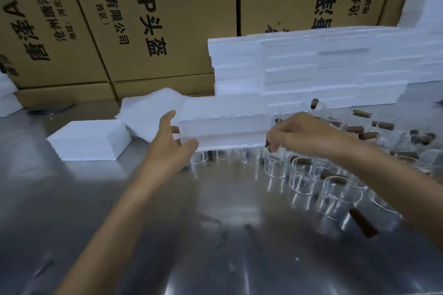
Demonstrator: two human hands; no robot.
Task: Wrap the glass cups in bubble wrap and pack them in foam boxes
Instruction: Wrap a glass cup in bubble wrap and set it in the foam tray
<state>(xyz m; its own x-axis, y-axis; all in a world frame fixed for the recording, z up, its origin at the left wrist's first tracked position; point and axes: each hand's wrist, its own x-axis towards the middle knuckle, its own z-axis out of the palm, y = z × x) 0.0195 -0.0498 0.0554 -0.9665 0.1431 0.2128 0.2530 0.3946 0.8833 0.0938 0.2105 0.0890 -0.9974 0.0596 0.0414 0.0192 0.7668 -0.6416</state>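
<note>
The step in hand looks like fetching: no cup is wrapped yet in view, and both hands reach toward the supplies at the back of the steel counter [72,199].

The left hand [171,143] is open, fingers spread and thumb apart, holding nothing. Just beyond its fingertips lies the near end of the lowest foam boxes [223,124], stacked in a long white wall; the thumb sits at the bottom edge of that stack, whether touching or just short I cannot tell. Farther left of this grip a separate foam box [88,140] lies flat, and behind the fingers a crumpled sheet of white wrap [148,112] rests against the stack.

The right hand [302,133] is curled downward, its fingertips pinching something small and pale at the rim of a glass cup [275,163]; motion blur hides what the pinched thing is, or whether it is the rim itself. More glass cups [335,189] stand below and to the right of this grip, with brown cork-like stoppers [383,124] scattered among them.

The next move likely calls for the left hand to close on a foam box or the wrap sheet and draw it to the bare counter near the body, while the right lifts one cup free without knocking its neighbours, which stand close together.
</note>
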